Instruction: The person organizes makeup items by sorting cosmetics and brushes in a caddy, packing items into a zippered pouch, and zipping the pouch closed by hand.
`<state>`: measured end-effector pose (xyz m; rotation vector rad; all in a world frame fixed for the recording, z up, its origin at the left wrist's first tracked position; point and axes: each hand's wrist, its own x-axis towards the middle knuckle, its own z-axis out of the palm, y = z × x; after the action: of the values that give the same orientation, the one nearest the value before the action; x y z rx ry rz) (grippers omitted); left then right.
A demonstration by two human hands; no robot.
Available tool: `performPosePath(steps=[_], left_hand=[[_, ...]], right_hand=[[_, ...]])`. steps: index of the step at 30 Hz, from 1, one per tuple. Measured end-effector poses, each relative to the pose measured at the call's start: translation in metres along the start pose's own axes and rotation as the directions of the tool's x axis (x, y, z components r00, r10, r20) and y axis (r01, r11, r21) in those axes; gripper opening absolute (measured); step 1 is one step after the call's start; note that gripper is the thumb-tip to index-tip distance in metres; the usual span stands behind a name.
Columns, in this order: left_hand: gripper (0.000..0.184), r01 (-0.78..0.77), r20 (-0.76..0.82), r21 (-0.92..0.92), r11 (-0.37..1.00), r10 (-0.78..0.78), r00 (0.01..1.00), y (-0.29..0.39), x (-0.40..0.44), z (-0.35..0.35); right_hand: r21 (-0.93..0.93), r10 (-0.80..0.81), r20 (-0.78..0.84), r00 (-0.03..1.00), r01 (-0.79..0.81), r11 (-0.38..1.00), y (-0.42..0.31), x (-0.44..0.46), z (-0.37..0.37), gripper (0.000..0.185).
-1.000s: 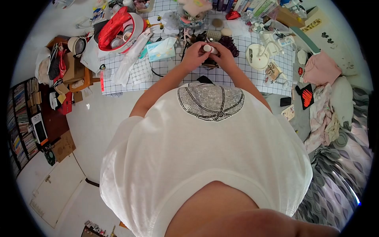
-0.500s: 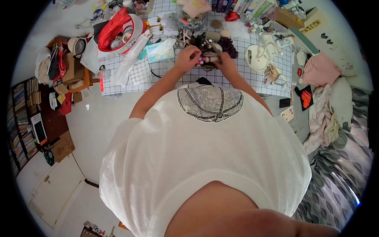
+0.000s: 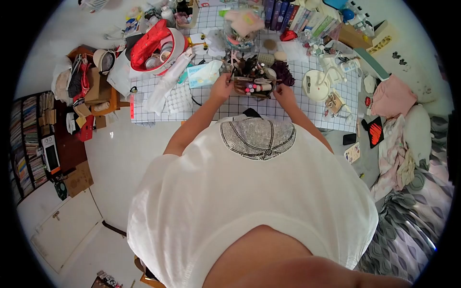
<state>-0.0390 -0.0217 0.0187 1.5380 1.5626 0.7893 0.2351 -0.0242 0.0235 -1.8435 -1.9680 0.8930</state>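
Observation:
On the grid-patterned tablecloth (image 3: 211,113) in front of me stands a small see-through brownish organizer (image 3: 261,94). Dark, brush-like items (image 3: 249,67) are packed in its back part, and several pink-capped tubes (image 3: 250,89) lie in its front part. My left hand (image 3: 222,88) grips the organizer's left side, its fingers partly hidden. At the opposite side, my right hand (image 3: 285,95) has its fingers closed on the right edge. A dark purple ruffled bunch (image 3: 284,73) sits just beyond my right hand.
To the left are a tissue pack (image 3: 205,73), a white egg-tray-like sheet (image 3: 178,100) and a white-and-red tub (image 3: 178,45). A white lamp (image 3: 317,85) stands at right. Behind are a jar (image 3: 238,39) and a row of books (image 3: 297,19).
Both hands have moved from the tubes in the front part out to the organizer's two sides. The tubes now show uncovered. The view has shifted slightly.

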Motion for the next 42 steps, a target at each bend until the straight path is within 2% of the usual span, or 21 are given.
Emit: performPosePath(steps=[1,2,4,7,8,10,13,16,17,20,22,23,25,28,32,34,36,39,41,42], left_hand=[[0.028,0.050,0.045,0.020,0.999,-0.051,0.998,-0.007,0.002,0.003],[0.032,0.041,0.081,0.040,0.998,-0.045,0.996,-0.014,0.003,0.006],[0.040,0.019,0.153,0.081,0.997,-0.031,0.988,-0.024,0.008,0.009],[0.039,0.094,0.264,0.148,0.985,-0.131,0.956,-0.038,0.017,0.013],[0.038,0.174,0.310,0.060,0.983,-0.184,0.933,-0.043,0.019,0.015],[0.037,0.338,0.415,-0.103,0.936,-0.268,0.870,-0.049,0.023,0.018],[0.033,0.369,0.444,-0.245,0.897,-0.234,0.865,-0.046,0.023,0.016],[0.031,0.497,0.497,-0.371,0.784,-0.284,0.820,-0.042,0.023,0.014],[0.032,0.498,0.498,-0.386,0.777,-0.279,0.821,-0.042,0.023,0.014],[0.034,0.521,0.491,-0.452,0.724,-0.286,0.823,-0.041,0.022,0.012],[0.036,0.557,0.478,-0.520,0.647,-0.320,0.818,-0.017,0.015,-0.001],[0.037,0.551,0.516,-0.509,0.661,-0.278,0.810,-0.004,0.014,-0.011],[0.039,0.526,0.581,-0.491,0.694,-0.190,0.792,0.020,0.019,-0.035],[0.038,0.493,0.552,-0.532,0.689,-0.159,0.819,0.031,0.025,-0.055],[0.030,0.496,0.427,-0.682,0.537,-0.257,0.867,0.057,0.032,-0.085],[0.030,0.464,0.359,-0.717,0.520,-0.296,0.885,0.035,0.043,-0.091],[0.027,0.401,0.277,-0.765,0.504,-0.305,0.911,0.019,0.053,-0.094],[0.025,0.294,0.107,-0.769,0.567,-0.340,0.934,0.017,0.061,-0.103],[0.025,0.278,0.108,-0.775,0.567,-0.315,0.943,0.019,0.068,-0.113],[0.026,0.280,0.128,-0.784,0.555,-0.297,0.946,0.017,0.071,-0.117]], right_hand=[[-0.022,0.064,0.053,0.996,-0.063,0.998,0.006,0.002,0.005,0.016],[0.151,0.122,0.123,0.985,-0.140,0.979,0.012,0.004,0.012,0.021],[0.457,0.190,0.280,0.941,-0.305,0.836,0.018,0.008,0.019,0.032],[0.468,0.237,0.373,0.897,-0.403,0.786,0.026,0.014,0.033,0.044],[0.498,0.269,0.396,0.878,-0.451,0.741,0.028,0.018,0.038,0.047],[0.483,0.301,0.366,0.880,-0.457,0.747,0.020,0.015,0.034,0.049],[0.538,0.317,0.378,0.870,-0.485,0.689,0.019,0.017,0.035,0.053],[0.556,0.296,0.414,0.861,-0.497,0.666,0.021,0.018,0.034,0.057],[0.550,0.287,0.425,0.859,-0.497,0.672,0.022,0.019,0.034,0.058],[0.666,0.243,0.432,0.869,-0.489,0.564,0.011,0.010,0.025,0.061],[0.703,0.241,0.418,0.876,-0.480,0.524,0.008,0.007,0.027,0.062],[0.724,0.237,0.409,0.881,-0.471,0.503,0.007,0.007,0.028,0.062],[0.761,0.181,0.381,0.907,-0.419,0.495,-0.003,0.010,0.022,0.062],[0.807,0.103,0.294,0.950,-0.305,0.506,-0.032,0.019,0.002,0.060],[0.779,-0.033,0.213,0.977,-0.149,0.609,-0.054,0.051,-0.016,0.052],[0.763,-0.148,0.187,0.971,-0.048,0.644,-0.068,0.069,-0.026,0.045],[0.666,-0.190,0.081,0.978,0.089,0.740,-0.071,0.090,-0.024,0.040],[0.429,-0.214,-0.128,0.968,0.249,0.868,-0.085,0.117,-0.022,0.035],[0.280,-0.303,-0.236,0.923,0.364,0.888,-0.098,0.135,-0.024,0.034],[0.186,-0.353,-0.220,0.909,0.395,0.900,-0.098,0.144,-0.021,0.032]])
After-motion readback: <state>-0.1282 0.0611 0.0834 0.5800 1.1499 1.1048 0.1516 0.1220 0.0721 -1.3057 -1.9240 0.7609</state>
